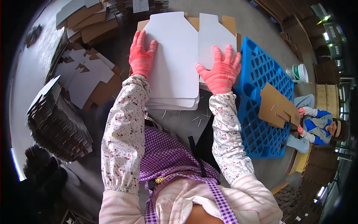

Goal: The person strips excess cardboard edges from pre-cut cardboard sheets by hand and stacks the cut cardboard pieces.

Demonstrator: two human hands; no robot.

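1. Resting the left hand (142, 58) on the left edge of the larger white sheet (173, 59); fingers (141, 39) fairly close together, thumb angled off, pinching nothing visible.
2. Laying the right hand (221, 74) over the narrower white sheet (209, 35), fingers spread, thumb tip at the seam between sheets. Cannot tell how hard either palm presses.
3. Both sheets directly ahead of the purple checked apron (167, 147), side by side, backed by brown cardboard (228, 23) showing past the far edge.
4. Risk: could skew the layers by pushing unevenly; already slightly out of line at the larger sheet's near edge.
5. Risk: could ride one sheet over the other at the seam, from squeezing inward too hard; could also slip, from smooth faces under knit gloves.
6. Risk: could snag the right floral sleeve (227, 127) on the blue lattice pallet (248, 123) just beside, from swinging the elbow out.
7. Surface: cannot tell what bears the pile, hidden underneath. Thin pale scraps (195, 118) strewn near it, over grey floor (257, 26).
8. Room: stacked cardboard blanks (61, 119) at left, flat cut-outs (87, 76) nearer; at right, a co-worker (317, 125) with gloved hands at a brown panel (276, 104), plus a white bucket (301, 73) beyond the pallet.
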